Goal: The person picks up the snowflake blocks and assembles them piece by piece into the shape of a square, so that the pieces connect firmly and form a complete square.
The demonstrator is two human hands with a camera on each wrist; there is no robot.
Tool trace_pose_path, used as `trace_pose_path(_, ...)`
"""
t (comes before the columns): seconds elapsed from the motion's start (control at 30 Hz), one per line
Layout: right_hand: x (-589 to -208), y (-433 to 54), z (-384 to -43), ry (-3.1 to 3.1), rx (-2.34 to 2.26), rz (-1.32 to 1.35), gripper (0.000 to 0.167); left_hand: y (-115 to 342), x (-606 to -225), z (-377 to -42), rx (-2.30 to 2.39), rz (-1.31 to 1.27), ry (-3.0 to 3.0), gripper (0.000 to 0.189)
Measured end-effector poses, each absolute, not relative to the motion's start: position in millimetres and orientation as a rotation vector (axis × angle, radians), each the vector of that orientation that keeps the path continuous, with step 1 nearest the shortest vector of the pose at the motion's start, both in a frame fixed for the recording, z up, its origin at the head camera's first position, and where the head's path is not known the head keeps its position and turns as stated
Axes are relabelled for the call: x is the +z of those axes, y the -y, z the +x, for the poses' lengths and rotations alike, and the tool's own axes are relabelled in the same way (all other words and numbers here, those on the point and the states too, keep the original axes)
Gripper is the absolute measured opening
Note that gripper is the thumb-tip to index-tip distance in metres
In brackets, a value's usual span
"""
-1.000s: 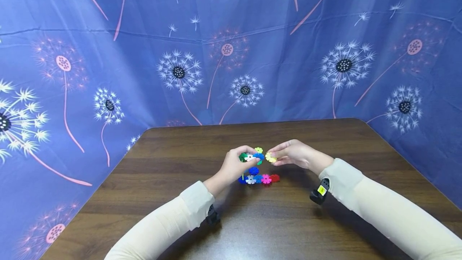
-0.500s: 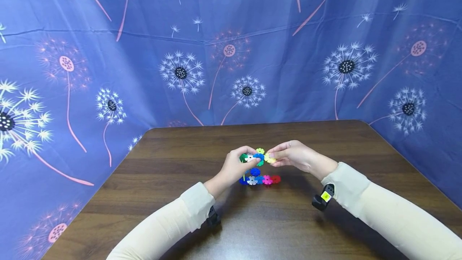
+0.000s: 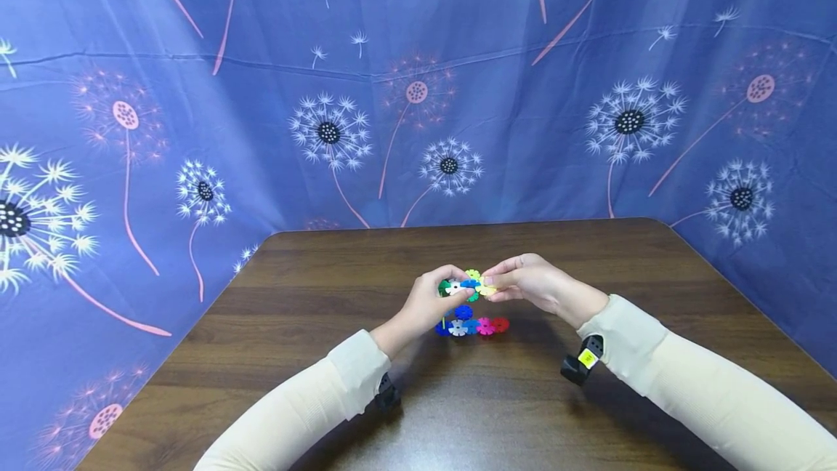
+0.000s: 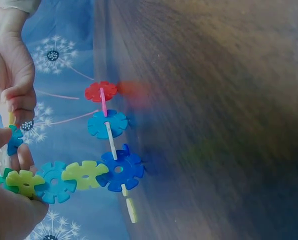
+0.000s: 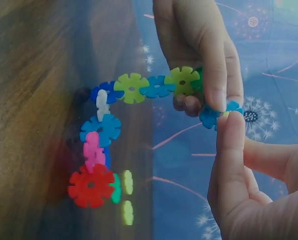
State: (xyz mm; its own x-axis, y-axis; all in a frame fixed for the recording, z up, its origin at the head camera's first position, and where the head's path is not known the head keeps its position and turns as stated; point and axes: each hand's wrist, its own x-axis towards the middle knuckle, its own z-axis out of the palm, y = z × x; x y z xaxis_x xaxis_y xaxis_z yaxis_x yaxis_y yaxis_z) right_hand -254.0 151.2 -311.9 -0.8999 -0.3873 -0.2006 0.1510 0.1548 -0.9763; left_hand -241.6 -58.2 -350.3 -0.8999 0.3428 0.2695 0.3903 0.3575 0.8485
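Flower-shaped interlocking plastic discs form a chain standing on the table, its lower row running from a dark blue disc (image 4: 121,170) to a red disc (image 5: 91,185). A column with yellow and light blue discs (image 4: 55,181) rises from that row. At its top, a white disc (image 3: 455,288) and a blue disc (image 3: 470,284) branch sideways. My left hand (image 3: 433,299) pinches the blue disc between thumb and fingers. The right hand (image 3: 532,283) pinches a pale yellow disc (image 3: 485,288) right at the blue disc's edge; fingertips cover much of it.
Loose-looking yellow discs (image 5: 128,182) and a green disc (image 5: 116,187) show beyond the lower row. The brown wooden table (image 3: 340,260) ends at a blue dandelion-print cloth (image 3: 523,129). A black wrist camera (image 3: 582,362) hangs under the right cuff.
My right hand has brought the pale yellow disc leftward against the blue disc, where a gap showed before. The left hand keeps its hold, and the view has shifted slightly.
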Motion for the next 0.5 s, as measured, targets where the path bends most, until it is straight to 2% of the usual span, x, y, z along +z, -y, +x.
trace_pose_path(0.27, -312.6, -150.5, -254.1, -1.988, -1.801, -0.215, 0.036, 60.8, -347.4, -242.9, -1.527, -0.713, 2.591, 0.019)
trace_pose_path(0.5, -316.5, -149.9, -255.6, -1.896, -1.874, -0.24, 0.027, 61.9, -342.8, -248.2, -1.534, -0.73, 2.583, 0.028)
